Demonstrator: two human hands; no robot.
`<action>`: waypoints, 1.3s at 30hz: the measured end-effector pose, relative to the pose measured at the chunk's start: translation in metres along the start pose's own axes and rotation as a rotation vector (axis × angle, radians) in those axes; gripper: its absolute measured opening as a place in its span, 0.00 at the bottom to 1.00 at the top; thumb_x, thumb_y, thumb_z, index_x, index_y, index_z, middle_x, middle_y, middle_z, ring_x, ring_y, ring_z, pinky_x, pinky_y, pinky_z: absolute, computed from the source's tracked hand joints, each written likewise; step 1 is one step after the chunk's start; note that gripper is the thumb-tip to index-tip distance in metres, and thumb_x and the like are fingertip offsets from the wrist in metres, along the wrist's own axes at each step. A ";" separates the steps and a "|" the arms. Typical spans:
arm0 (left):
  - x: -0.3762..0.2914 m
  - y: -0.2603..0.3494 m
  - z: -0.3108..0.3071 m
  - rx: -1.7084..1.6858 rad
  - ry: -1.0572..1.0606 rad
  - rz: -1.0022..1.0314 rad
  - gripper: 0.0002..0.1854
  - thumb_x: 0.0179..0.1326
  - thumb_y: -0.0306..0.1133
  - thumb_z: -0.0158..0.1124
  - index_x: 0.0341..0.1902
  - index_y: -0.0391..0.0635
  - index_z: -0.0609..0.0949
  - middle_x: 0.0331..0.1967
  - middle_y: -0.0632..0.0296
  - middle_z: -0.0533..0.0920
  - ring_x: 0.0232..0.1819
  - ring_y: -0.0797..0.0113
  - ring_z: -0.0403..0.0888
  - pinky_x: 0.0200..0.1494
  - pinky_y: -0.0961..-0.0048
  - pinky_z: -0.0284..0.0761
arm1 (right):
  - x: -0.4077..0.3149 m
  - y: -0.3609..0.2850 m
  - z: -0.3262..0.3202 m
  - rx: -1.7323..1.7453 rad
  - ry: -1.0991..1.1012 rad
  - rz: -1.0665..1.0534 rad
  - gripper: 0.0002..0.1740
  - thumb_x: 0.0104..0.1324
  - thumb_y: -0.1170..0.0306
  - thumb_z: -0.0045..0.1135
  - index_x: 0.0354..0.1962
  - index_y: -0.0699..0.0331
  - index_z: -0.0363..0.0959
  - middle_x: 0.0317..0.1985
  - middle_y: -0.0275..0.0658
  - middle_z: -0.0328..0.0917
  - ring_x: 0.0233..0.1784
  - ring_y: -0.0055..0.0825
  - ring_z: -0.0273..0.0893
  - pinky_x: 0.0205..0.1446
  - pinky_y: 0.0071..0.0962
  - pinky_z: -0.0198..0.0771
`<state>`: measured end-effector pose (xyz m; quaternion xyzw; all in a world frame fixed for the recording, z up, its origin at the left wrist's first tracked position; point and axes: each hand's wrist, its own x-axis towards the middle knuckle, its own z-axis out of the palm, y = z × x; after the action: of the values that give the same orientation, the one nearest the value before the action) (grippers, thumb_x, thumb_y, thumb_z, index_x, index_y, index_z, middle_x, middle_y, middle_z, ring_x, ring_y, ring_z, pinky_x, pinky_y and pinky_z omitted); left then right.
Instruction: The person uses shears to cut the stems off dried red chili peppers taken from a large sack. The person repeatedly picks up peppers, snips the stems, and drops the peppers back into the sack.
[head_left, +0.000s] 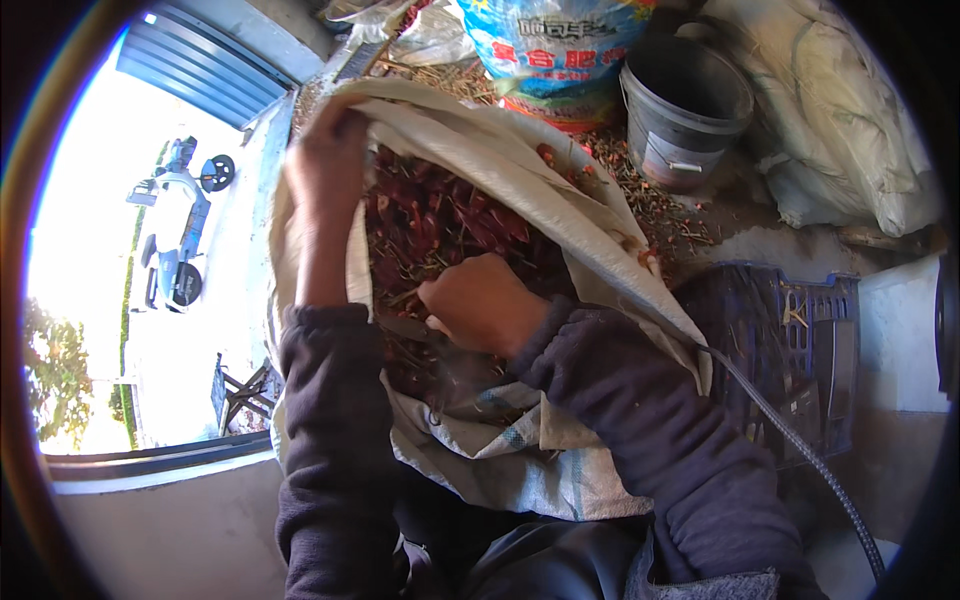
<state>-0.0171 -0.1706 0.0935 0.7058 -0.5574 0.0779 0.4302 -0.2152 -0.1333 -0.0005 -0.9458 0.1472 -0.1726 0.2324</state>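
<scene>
A white woven sack (480, 172) stands wide at its mouth before me, filled with dark red dried chili peppers (442, 214) and bits of stem. My left hand (330, 157) grips the sack's rim at the upper left, its fingertips partly hidden and blurred. Over the peppers, inside the sack's mouth, my right hand (484, 304) is curled. Something thin, perhaps a stem, shows at its fingertips, but I cannot tell whether the hand holds it.
Behind the sack stand a printed fertilizer bag (559, 64) and a grey bucket (686, 112). Full white sacks (832, 112) lie at upper right. A blue plastic crate (780, 322) and a braided cord (795, 442) are at right. Plant debris (667, 202) litters the floor.
</scene>
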 end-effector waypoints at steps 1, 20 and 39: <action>0.004 0.003 0.005 0.119 -0.075 0.076 0.13 0.66 0.33 0.66 0.54 0.52 0.88 0.36 0.54 0.89 0.38 0.63 0.87 0.46 0.67 0.81 | 0.001 0.002 -0.001 -0.019 0.016 -0.004 0.13 0.60 0.59 0.68 0.32 0.61 0.81 0.26 0.45 0.83 0.33 0.47 0.85 0.38 0.48 0.76; -0.137 -0.079 -0.060 0.154 -0.338 -0.451 0.12 0.62 0.29 0.67 0.50 0.47 0.86 0.44 0.50 0.89 0.46 0.60 0.88 0.53 0.63 0.79 | 0.044 -0.006 0.029 -0.247 0.318 -0.011 0.07 0.59 0.71 0.58 0.35 0.58 0.83 0.33 0.36 0.82 0.44 0.35 0.82 0.46 0.34 0.79; -0.158 -0.094 -0.070 -0.512 -0.073 -0.667 0.08 0.66 0.30 0.68 0.47 0.45 0.86 0.30 0.71 0.81 0.26 0.84 0.72 0.23 0.85 0.58 | 0.058 0.012 0.028 -0.200 0.399 0.121 0.09 0.61 0.69 0.69 0.35 0.61 0.77 0.33 0.44 0.76 0.38 0.45 0.81 0.39 0.39 0.78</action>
<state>0.0315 -0.0074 -0.0049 0.7203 -0.3147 -0.2316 0.5731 -0.1545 -0.1532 -0.0148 -0.9007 0.2632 -0.3265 0.1136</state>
